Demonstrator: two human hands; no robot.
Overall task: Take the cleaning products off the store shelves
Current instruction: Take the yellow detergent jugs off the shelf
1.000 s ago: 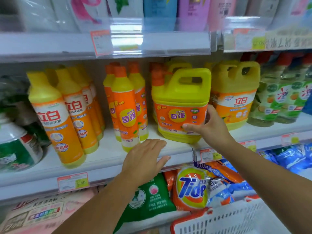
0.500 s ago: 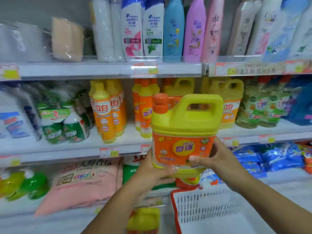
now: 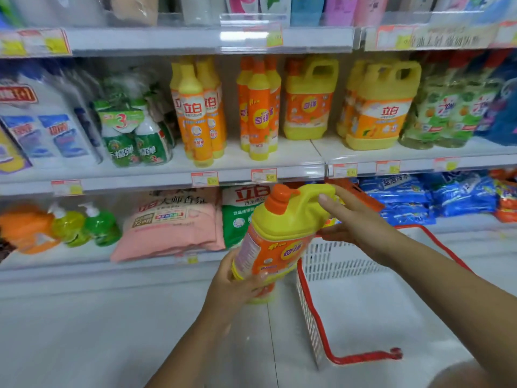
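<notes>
While aslant, jug (image 3: 282,239) between left hand (image 3: 235,287) and right hand (image 3: 361,228).

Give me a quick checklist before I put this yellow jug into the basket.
1. Grip at the base: ok, the left hand curls its fingers round the bottom of the yellow jug.
2. Grip at the top: ok, the right hand holds the jug's handle.
3. Cap in place: ok, the orange cap sits on the neck; whether it is tight, cannot tell.
4. Jug off the shelves: ok, it is held in the air in front of the lower shelf.
5. Jug above the basket: not ok, it hangs tilted, mostly left of the red rim.
6. Room in the basket: ok, no products show inside.
</notes>
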